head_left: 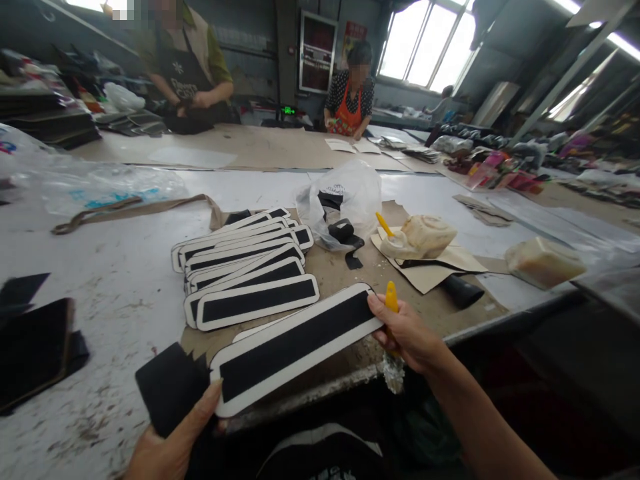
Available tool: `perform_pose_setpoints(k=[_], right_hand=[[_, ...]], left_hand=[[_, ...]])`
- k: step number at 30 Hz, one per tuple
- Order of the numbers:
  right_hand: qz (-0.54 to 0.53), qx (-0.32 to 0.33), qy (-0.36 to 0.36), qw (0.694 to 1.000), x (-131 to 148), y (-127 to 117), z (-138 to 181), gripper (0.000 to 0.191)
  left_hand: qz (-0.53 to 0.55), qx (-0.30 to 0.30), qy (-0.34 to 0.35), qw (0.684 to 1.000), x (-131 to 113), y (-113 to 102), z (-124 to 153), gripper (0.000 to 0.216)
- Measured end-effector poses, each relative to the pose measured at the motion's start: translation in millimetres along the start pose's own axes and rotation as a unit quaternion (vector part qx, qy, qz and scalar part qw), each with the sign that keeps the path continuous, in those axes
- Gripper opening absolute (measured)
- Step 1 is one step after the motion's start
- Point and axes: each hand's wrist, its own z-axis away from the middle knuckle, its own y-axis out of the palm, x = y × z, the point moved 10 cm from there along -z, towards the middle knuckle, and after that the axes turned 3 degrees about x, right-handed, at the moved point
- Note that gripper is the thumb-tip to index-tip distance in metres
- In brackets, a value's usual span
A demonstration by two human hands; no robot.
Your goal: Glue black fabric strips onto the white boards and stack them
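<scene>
I hold a long black strip with a cream border (295,347) between both hands over the near table edge. My left hand (173,443) grips its lower left end, thumb on top. My right hand (405,333) pinches its upper right end and also holds a yellow-handled brush (391,298), bristles pointing down below the fist. A fanned stack of several similar bordered strips (245,267) lies on brown paper (350,267) just beyond. A black rectangular piece (170,387) lies under the left end of the strip.
A plastic bag with black pieces (340,200) sits behind the stack. A cream glue pot with a yellow brush (425,235) and a block (543,261) stand at right. Dark pieces (30,353) lie at left. Two people work at the far table (250,150).
</scene>
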Motion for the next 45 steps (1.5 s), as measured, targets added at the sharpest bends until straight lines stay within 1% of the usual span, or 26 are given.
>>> perform_pose_setpoints(k=[2,4,6,8,11,15,17,20,24,27,30,32,35,38,40,41,43,45], right_hand=[[0.025,-0.017,-0.008,0.999,0,-2,1,0.047],[0.032,-0.034,-0.004,0.999,-3,-3,1,0.047],[0.028,-0.043,0.013,0.999,-10,-2,-2,0.046],[0.017,-0.043,0.025,0.999,-13,2,-5,0.043],[-0.001,-0.030,0.024,0.999,-11,13,-9,0.043],[-0.011,-0.017,0.022,1.000,-2,26,-14,0.048],[0.000,-0.018,0.014,1.000,4,27,-19,0.051],[0.037,-0.027,0.004,0.999,12,26,-27,0.052],[0.077,-0.018,-0.003,0.997,17,27,-40,0.053],[0.123,-0.016,-0.004,0.992,18,27,-49,0.051],[0.167,-0.021,-0.004,0.986,21,26,-55,0.048],[0.168,-0.008,0.007,0.986,23,30,-57,0.049],[0.140,0.026,0.040,0.989,26,37,-59,0.051],[0.120,0.054,0.063,0.989,35,44,-69,0.055],[0.116,0.072,0.057,0.989,45,50,-83,0.056],[0.119,0.080,0.049,0.988,50,53,-92,0.055],[0.147,0.094,0.032,0.984,60,60,-114,0.052],[0.226,0.081,-0.001,0.971,70,62,-138,0.045]], left_hand=[[0.051,0.020,-0.019,0.998,2,3,3,0.052],[0.074,0.050,-0.013,0.996,-1,8,5,0.048],[0.087,0.063,-0.011,0.994,-3,8,3,0.046],[0.092,0.060,-0.022,0.994,0,4,-1,0.046],[0.078,0.049,-0.027,0.995,1,-3,-6,0.045],[0.062,-0.004,-0.033,0.998,0,-19,-17,0.048],[0.056,-0.021,-0.038,0.998,-1,-24,-24,0.046],[0.047,-0.025,-0.040,0.998,-3,-27,-35,0.043],[0.029,-0.038,-0.022,0.999,-7,-31,-46,0.044],[0.030,-0.037,-0.029,0.998,-5,-29,-51,0.043],[0.053,-0.034,-0.035,0.997,-3,-27,-52,0.042],[0.066,-0.024,-0.033,0.997,-4,-25,-52,0.044],[0.082,0.012,-0.047,0.996,-5,-21,-55,0.041],[0.119,0.057,-0.066,0.989,-14,-15,-65,0.039],[0.133,0.085,-0.076,0.985,-26,-11,-76,0.040],[0.131,0.090,-0.073,0.985,-34,-10,-83,0.041],[0.125,0.082,-0.051,0.987,-51,-10,-99,0.044],[0.112,0.069,-0.016,0.991,-65,-7,-116,0.048]])
